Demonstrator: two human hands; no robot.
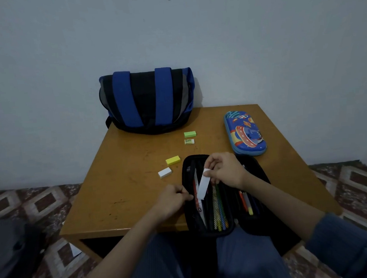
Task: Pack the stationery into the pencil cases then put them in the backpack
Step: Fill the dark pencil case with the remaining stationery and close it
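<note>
A black pencil case (257,225) lies open at the table's near edge, with pencils (219,208) and pens (246,202) in its pockets. My right hand (224,170) pinches a long white strip-like item (202,186) over the case's left half, its lower end in the pocket. My left hand (172,202) grips the case's left edge. On the table lie a green eraser (190,134), a small white-green eraser (189,141), a yellow eraser (173,160) and a white eraser (164,172). A blue space-print pencil case (244,132) lies shut at the right. The blue-black backpack (147,101) stands at the back.
The wooden table (125,187) is small and low, set against a pale wall. Patterned floor tiles (40,205) surround it. A dark object (9,257) lies on the floor at the lower left. My knees are under the table's near edge.
</note>
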